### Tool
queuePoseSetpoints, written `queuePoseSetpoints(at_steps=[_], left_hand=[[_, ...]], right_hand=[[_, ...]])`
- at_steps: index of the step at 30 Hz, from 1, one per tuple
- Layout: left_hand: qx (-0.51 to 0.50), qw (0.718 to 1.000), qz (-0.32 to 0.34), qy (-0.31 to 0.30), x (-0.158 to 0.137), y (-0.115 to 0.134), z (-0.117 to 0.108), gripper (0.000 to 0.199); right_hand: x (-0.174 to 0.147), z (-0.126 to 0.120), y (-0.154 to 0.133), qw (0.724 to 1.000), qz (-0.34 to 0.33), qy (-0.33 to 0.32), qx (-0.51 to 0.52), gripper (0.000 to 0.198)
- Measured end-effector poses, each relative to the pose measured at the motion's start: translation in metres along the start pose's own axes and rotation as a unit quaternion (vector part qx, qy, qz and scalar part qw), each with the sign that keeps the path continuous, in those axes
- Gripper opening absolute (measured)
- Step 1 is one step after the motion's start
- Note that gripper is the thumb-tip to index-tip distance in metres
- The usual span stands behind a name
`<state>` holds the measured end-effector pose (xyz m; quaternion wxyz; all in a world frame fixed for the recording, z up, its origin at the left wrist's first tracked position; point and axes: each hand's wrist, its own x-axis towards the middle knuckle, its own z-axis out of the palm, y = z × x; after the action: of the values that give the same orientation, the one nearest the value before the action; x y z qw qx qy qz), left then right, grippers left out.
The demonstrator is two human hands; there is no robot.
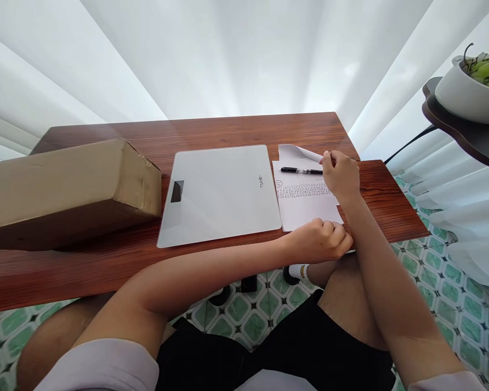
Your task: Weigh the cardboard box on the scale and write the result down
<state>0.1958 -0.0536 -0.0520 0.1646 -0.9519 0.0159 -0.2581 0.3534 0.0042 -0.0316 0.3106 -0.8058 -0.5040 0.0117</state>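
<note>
Right hand: here at the papers, the right hand [341, 176] has its thumb and fingers closed, seemingly on the curled edge of a plain white paper sheet [288, 152]; that pinch would explain the raised curl.
Left hand: fingers folded in, the left hand [320, 239] sits by the near corner of a white paper sheet with rows of dark characters [301, 212]; whether it grips anything, I cannot tell.
Sheets: overlapping toward the right of the reddish-brown wood-grain table [228, 127].
Pen: a slim black pen [295, 170] lies across the marked sheet, probably for easy reach.
Scale: what looks like a flat white scale [224, 201] rests just left of the sheets.
Box: a long brown cardboard box [49, 179], farther left, out of the hands' way.
</note>
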Motion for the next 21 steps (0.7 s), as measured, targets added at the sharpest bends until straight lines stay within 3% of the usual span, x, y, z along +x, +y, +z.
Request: queuePoseSetpoints(at_steps=[4,13,21], left_hand=[[0.043,0.998,0.011,0.045,-0.02,-0.009,-0.023,0.015],[0.1,0.995,-0.011,0.002,-0.074,-0.032,-0.083,0.007],[0.127,0.984,-0.125,-0.004,-0.131,-0.055,-0.12,0.014]], right_hand=[[-0.002,0.001,-0.004,1.0,-0.004,0.02,0.016,0.044],[-0.006,0.01,-0.013,0.998,-0.033,0.027,0.04,0.057],[-0.015,0.02,-0.019,0.996,-0.082,0.021,0.0,0.057]])
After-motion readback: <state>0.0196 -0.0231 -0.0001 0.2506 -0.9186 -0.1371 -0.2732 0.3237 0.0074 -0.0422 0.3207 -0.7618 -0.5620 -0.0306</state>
